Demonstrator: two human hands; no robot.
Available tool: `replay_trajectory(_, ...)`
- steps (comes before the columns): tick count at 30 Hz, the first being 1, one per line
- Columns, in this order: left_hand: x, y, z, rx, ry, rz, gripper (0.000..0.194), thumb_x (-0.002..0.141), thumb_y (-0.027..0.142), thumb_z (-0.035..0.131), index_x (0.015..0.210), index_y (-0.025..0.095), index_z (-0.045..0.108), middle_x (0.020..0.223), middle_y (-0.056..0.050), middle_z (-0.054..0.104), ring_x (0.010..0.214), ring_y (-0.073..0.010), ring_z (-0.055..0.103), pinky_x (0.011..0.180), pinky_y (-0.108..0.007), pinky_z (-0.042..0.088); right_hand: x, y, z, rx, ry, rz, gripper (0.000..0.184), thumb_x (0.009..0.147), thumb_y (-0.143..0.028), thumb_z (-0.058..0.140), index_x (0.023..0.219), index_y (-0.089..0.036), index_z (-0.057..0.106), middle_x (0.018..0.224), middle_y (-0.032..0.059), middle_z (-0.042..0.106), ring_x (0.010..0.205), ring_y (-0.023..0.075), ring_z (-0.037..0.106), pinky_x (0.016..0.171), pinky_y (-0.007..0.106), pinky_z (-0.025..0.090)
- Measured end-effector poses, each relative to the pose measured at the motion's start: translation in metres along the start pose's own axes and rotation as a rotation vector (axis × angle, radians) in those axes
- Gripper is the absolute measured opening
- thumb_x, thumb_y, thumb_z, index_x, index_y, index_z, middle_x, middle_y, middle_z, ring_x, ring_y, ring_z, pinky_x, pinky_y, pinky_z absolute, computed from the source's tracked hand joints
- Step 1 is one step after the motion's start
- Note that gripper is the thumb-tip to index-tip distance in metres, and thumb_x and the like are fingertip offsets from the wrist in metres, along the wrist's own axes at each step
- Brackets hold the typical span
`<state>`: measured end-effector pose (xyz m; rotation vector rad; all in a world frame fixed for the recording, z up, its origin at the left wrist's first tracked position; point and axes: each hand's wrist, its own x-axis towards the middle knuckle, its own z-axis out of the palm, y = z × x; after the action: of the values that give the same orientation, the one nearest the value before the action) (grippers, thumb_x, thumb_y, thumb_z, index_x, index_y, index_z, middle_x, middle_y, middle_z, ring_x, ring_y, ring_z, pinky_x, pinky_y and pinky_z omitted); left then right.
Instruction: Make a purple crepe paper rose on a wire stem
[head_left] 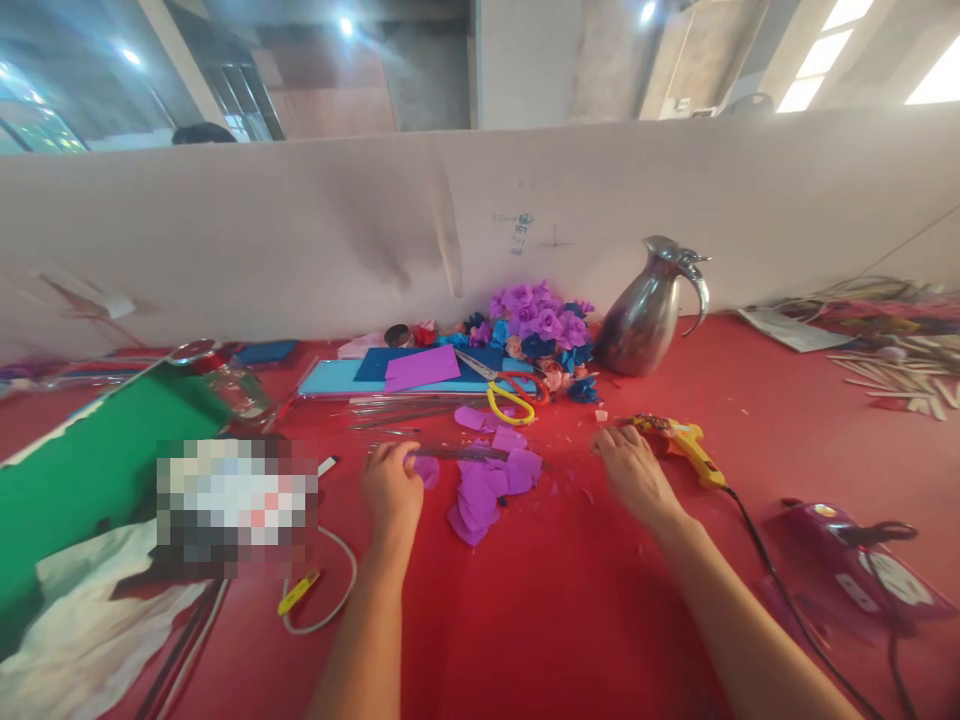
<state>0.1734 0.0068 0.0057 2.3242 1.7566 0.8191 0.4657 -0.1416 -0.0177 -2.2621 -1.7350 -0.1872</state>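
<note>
Rods (465, 454), thin and dark, lie in a loose bundle just right of the left hand (393, 485), whose curled fingers are at their left end; whether they grip the bundle or only touch it, I cannot tell. The right hand (634, 470) is palm down, well apart from the left, its fingers close together near the tabletop. Whether anything is pinched under them is hidden. Just beside those fingers, to the right, a yellow glue gun (694, 452) lies on its side, its black cord (765, 560) running back past the right forearm.

Purple paper pieces (480, 492) lie between the hands, overlapping in a loose pile, some of them under or against the rods. Beyond the pile are yellow-handled scissors (512, 404) with open blades, partly over a purple sheet (422, 368) and a dark blue sheet (371, 364), which rest on light blue material (330, 377). Past the scissors sits a cluster of paper flowers (536, 315), mostly purple, with blue and pink ones at its edge. A steel jug (641, 315) stands upright beyond the right hand.

Left of the left hand are a yellow tool (298, 593) beside a pale looped cord (352, 575) and, farther off, a clear jar (240, 388) near a green panel (105, 450). Well to the right of the right hand, a purple power strip (862, 560) rests on the red tabletop (555, 620).
</note>
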Motion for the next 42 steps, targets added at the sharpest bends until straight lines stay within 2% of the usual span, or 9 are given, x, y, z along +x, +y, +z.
replay_trajectory(5, -0.010, 0.024, 0.003, -0.486, -0.048, 0.179, 0.020, 0.084, 0.021, 0.051, 0.098, 0.019, 0.066, 0.099, -0.006, 0.068, 0.087, -0.0184, 0.063, 0.079, -0.030, 0.050, 0.004, -0.037, -0.033, 0.091, 0.098, -0.091, 0.015, 0.092, -0.019, 0.046, 0.090, -0.020, 0.061, 0.087, 0.0068, 0.067, 0.093, 0.0234, 0.050, 0.081, 0.033, 0.030)
replay_trajectory(8, -0.025, 0.046, 0.005, -0.545, -0.175, 0.459, 0.028, 0.085, 0.024, 0.055, 0.111, 0.024, 0.063, 0.112, -0.005, 0.066, 0.107, -0.0194, 0.057, 0.094, -0.035, 0.044, 0.007, -0.072, -0.046, 0.108, -0.002, -0.267, 0.013, 0.091, -0.018, 0.049, 0.088, -0.020, 0.061, 0.082, 0.0056, 0.068, 0.085, 0.0206, 0.053, 0.078, 0.032, 0.028)
replay_trajectory(11, -0.037, 0.058, 0.008, -0.525, -0.255, 0.594, 0.020, 0.086, 0.021, 0.054, 0.101, 0.023, 0.067, 0.098, -0.005, 0.070, 0.096, -0.0199, 0.060, 0.086, -0.035, 0.046, 0.008, -0.101, -0.046, 0.130, -0.025, -0.346, 0.011, 0.090, -0.015, 0.050, 0.088, -0.019, 0.060, 0.080, 0.0044, 0.068, 0.077, 0.0178, 0.055, 0.074, 0.031, 0.028)
replay_trajectory(18, -0.033, 0.048, 0.007, -0.334, -0.250, 0.530, 0.023, 0.086, 0.012, 0.049, 0.082, 0.021, 0.070, 0.079, -0.004, 0.070, 0.079, -0.0189, 0.060, 0.073, -0.033, 0.044, 0.009, -0.096, -0.024, 0.381, 0.004, -0.184, 0.009, 0.089, -0.020, 0.054, 0.086, -0.021, 0.063, 0.081, 0.0022, 0.070, 0.079, 0.0180, 0.060, 0.075, 0.030, 0.033)
replay_trajectory(22, -0.033, 0.051, 0.006, -0.311, -0.244, 0.531, 0.024, 0.087, 0.013, 0.047, 0.089, 0.022, 0.069, 0.085, -0.004, 0.070, 0.083, -0.0194, 0.061, 0.076, -0.033, 0.045, 0.010, -0.087, -0.021, 0.761, 0.017, 0.019, 0.010, 0.085, -0.019, 0.053, 0.081, -0.021, 0.062, 0.078, 0.0014, 0.069, 0.074, 0.0161, 0.062, 0.069, 0.025, 0.042)
replay_trajectory(26, -0.037, 0.054, 0.006, -0.289, -0.315, 0.585, 0.031, 0.083, 0.005, 0.045, 0.096, 0.024, 0.065, 0.093, -0.003, 0.071, 0.089, -0.0189, 0.061, 0.078, -0.031, 0.044, 0.008, -0.091, -0.021, 0.920, -0.007, 0.077, 0.006, 0.080, -0.021, 0.055, 0.081, -0.021, 0.061, 0.071, -0.0010, 0.067, 0.067, 0.0148, 0.062, 0.066, 0.024, 0.044)
replay_trajectory(31, -0.028, 0.039, 0.005, -0.234, -0.183, 0.289, 0.027, 0.082, 0.006, 0.042, 0.089, 0.023, 0.062, 0.083, -0.002, 0.070, 0.079, -0.0187, 0.063, 0.071, -0.029, 0.045, 0.009, -0.089, -0.011, 0.819, 0.066, 0.208, 0.012, 0.082, -0.025, 0.053, 0.080, -0.020, 0.063, 0.075, 0.0020, 0.069, 0.070, 0.0166, 0.062, 0.065, 0.025, 0.044)
replay_trajectory(34, -0.021, 0.031, 0.004, -0.277, -0.094, 0.096, 0.028, 0.082, 0.007, 0.037, 0.094, 0.022, 0.057, 0.077, -0.001, 0.068, 0.075, -0.0180, 0.064, 0.068, -0.027, 0.045, 0.013, -0.090, -0.001, 0.614, -0.009, 0.133, 0.014, 0.082, -0.019, 0.053, 0.082, -0.021, 0.067, 0.080, 0.0027, 0.071, 0.077, 0.0184, 0.060, 0.072, 0.027, 0.043)
replay_trajectory(42, -0.020, 0.033, 0.008, -0.253, -0.118, 0.143, 0.018, 0.082, 0.012, 0.045, 0.078, 0.022, 0.060, 0.073, 0.000, 0.067, 0.068, -0.0152, 0.062, 0.062, -0.024, 0.040, 0.026, -0.105, 0.007, 0.333, -0.089, 0.055, 0.015, 0.082, -0.016, 0.054, 0.082, -0.021, 0.068, 0.087, 0.0047, 0.070, 0.089, 0.0225, 0.054, 0.079, 0.030, 0.036)
